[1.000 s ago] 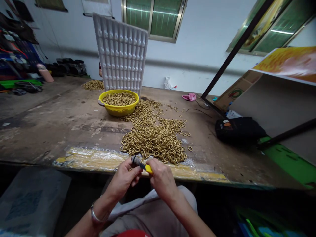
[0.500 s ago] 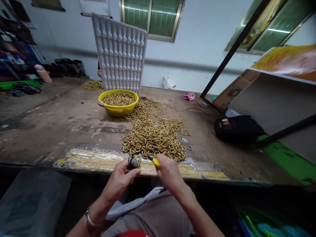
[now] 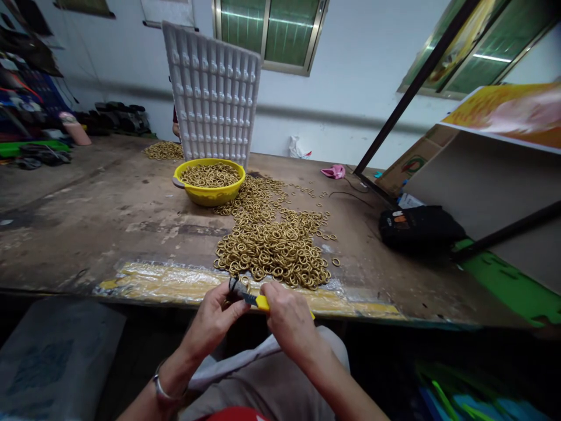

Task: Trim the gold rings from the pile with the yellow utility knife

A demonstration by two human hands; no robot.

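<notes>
My left hand (image 3: 215, 316) is closed, with thumb and fingers pinching a brass-coloured ring (image 3: 245, 283). A grey piece with black bands (image 3: 235, 286) shows at its fingertips; whether it is a finger wrap or a held part I cannot tell. My right hand (image 3: 287, 313) grips a yellow utility knife (image 3: 263, 303). Its dark blade (image 3: 249, 298) points left and reaches the left fingertips and the ring there. Just beyond both hands lies a large heap of brass-coloured rings (image 3: 276, 248) on the worktable (image 3: 131, 228).
A yellow basin (image 3: 210, 197) full of rings stands behind the heap, before an upright grey moulded panel (image 3: 213, 93). Another ring pile (image 3: 164, 150) lies further back. At right are a black bag (image 3: 421, 228), a pink cloth (image 3: 333, 171) and a dark slanted post (image 3: 394, 111).
My right hand has moved left and turned, bringing the knife blade from beside the heap to the left fingertips. My left hand has stayed nearly in place.
</notes>
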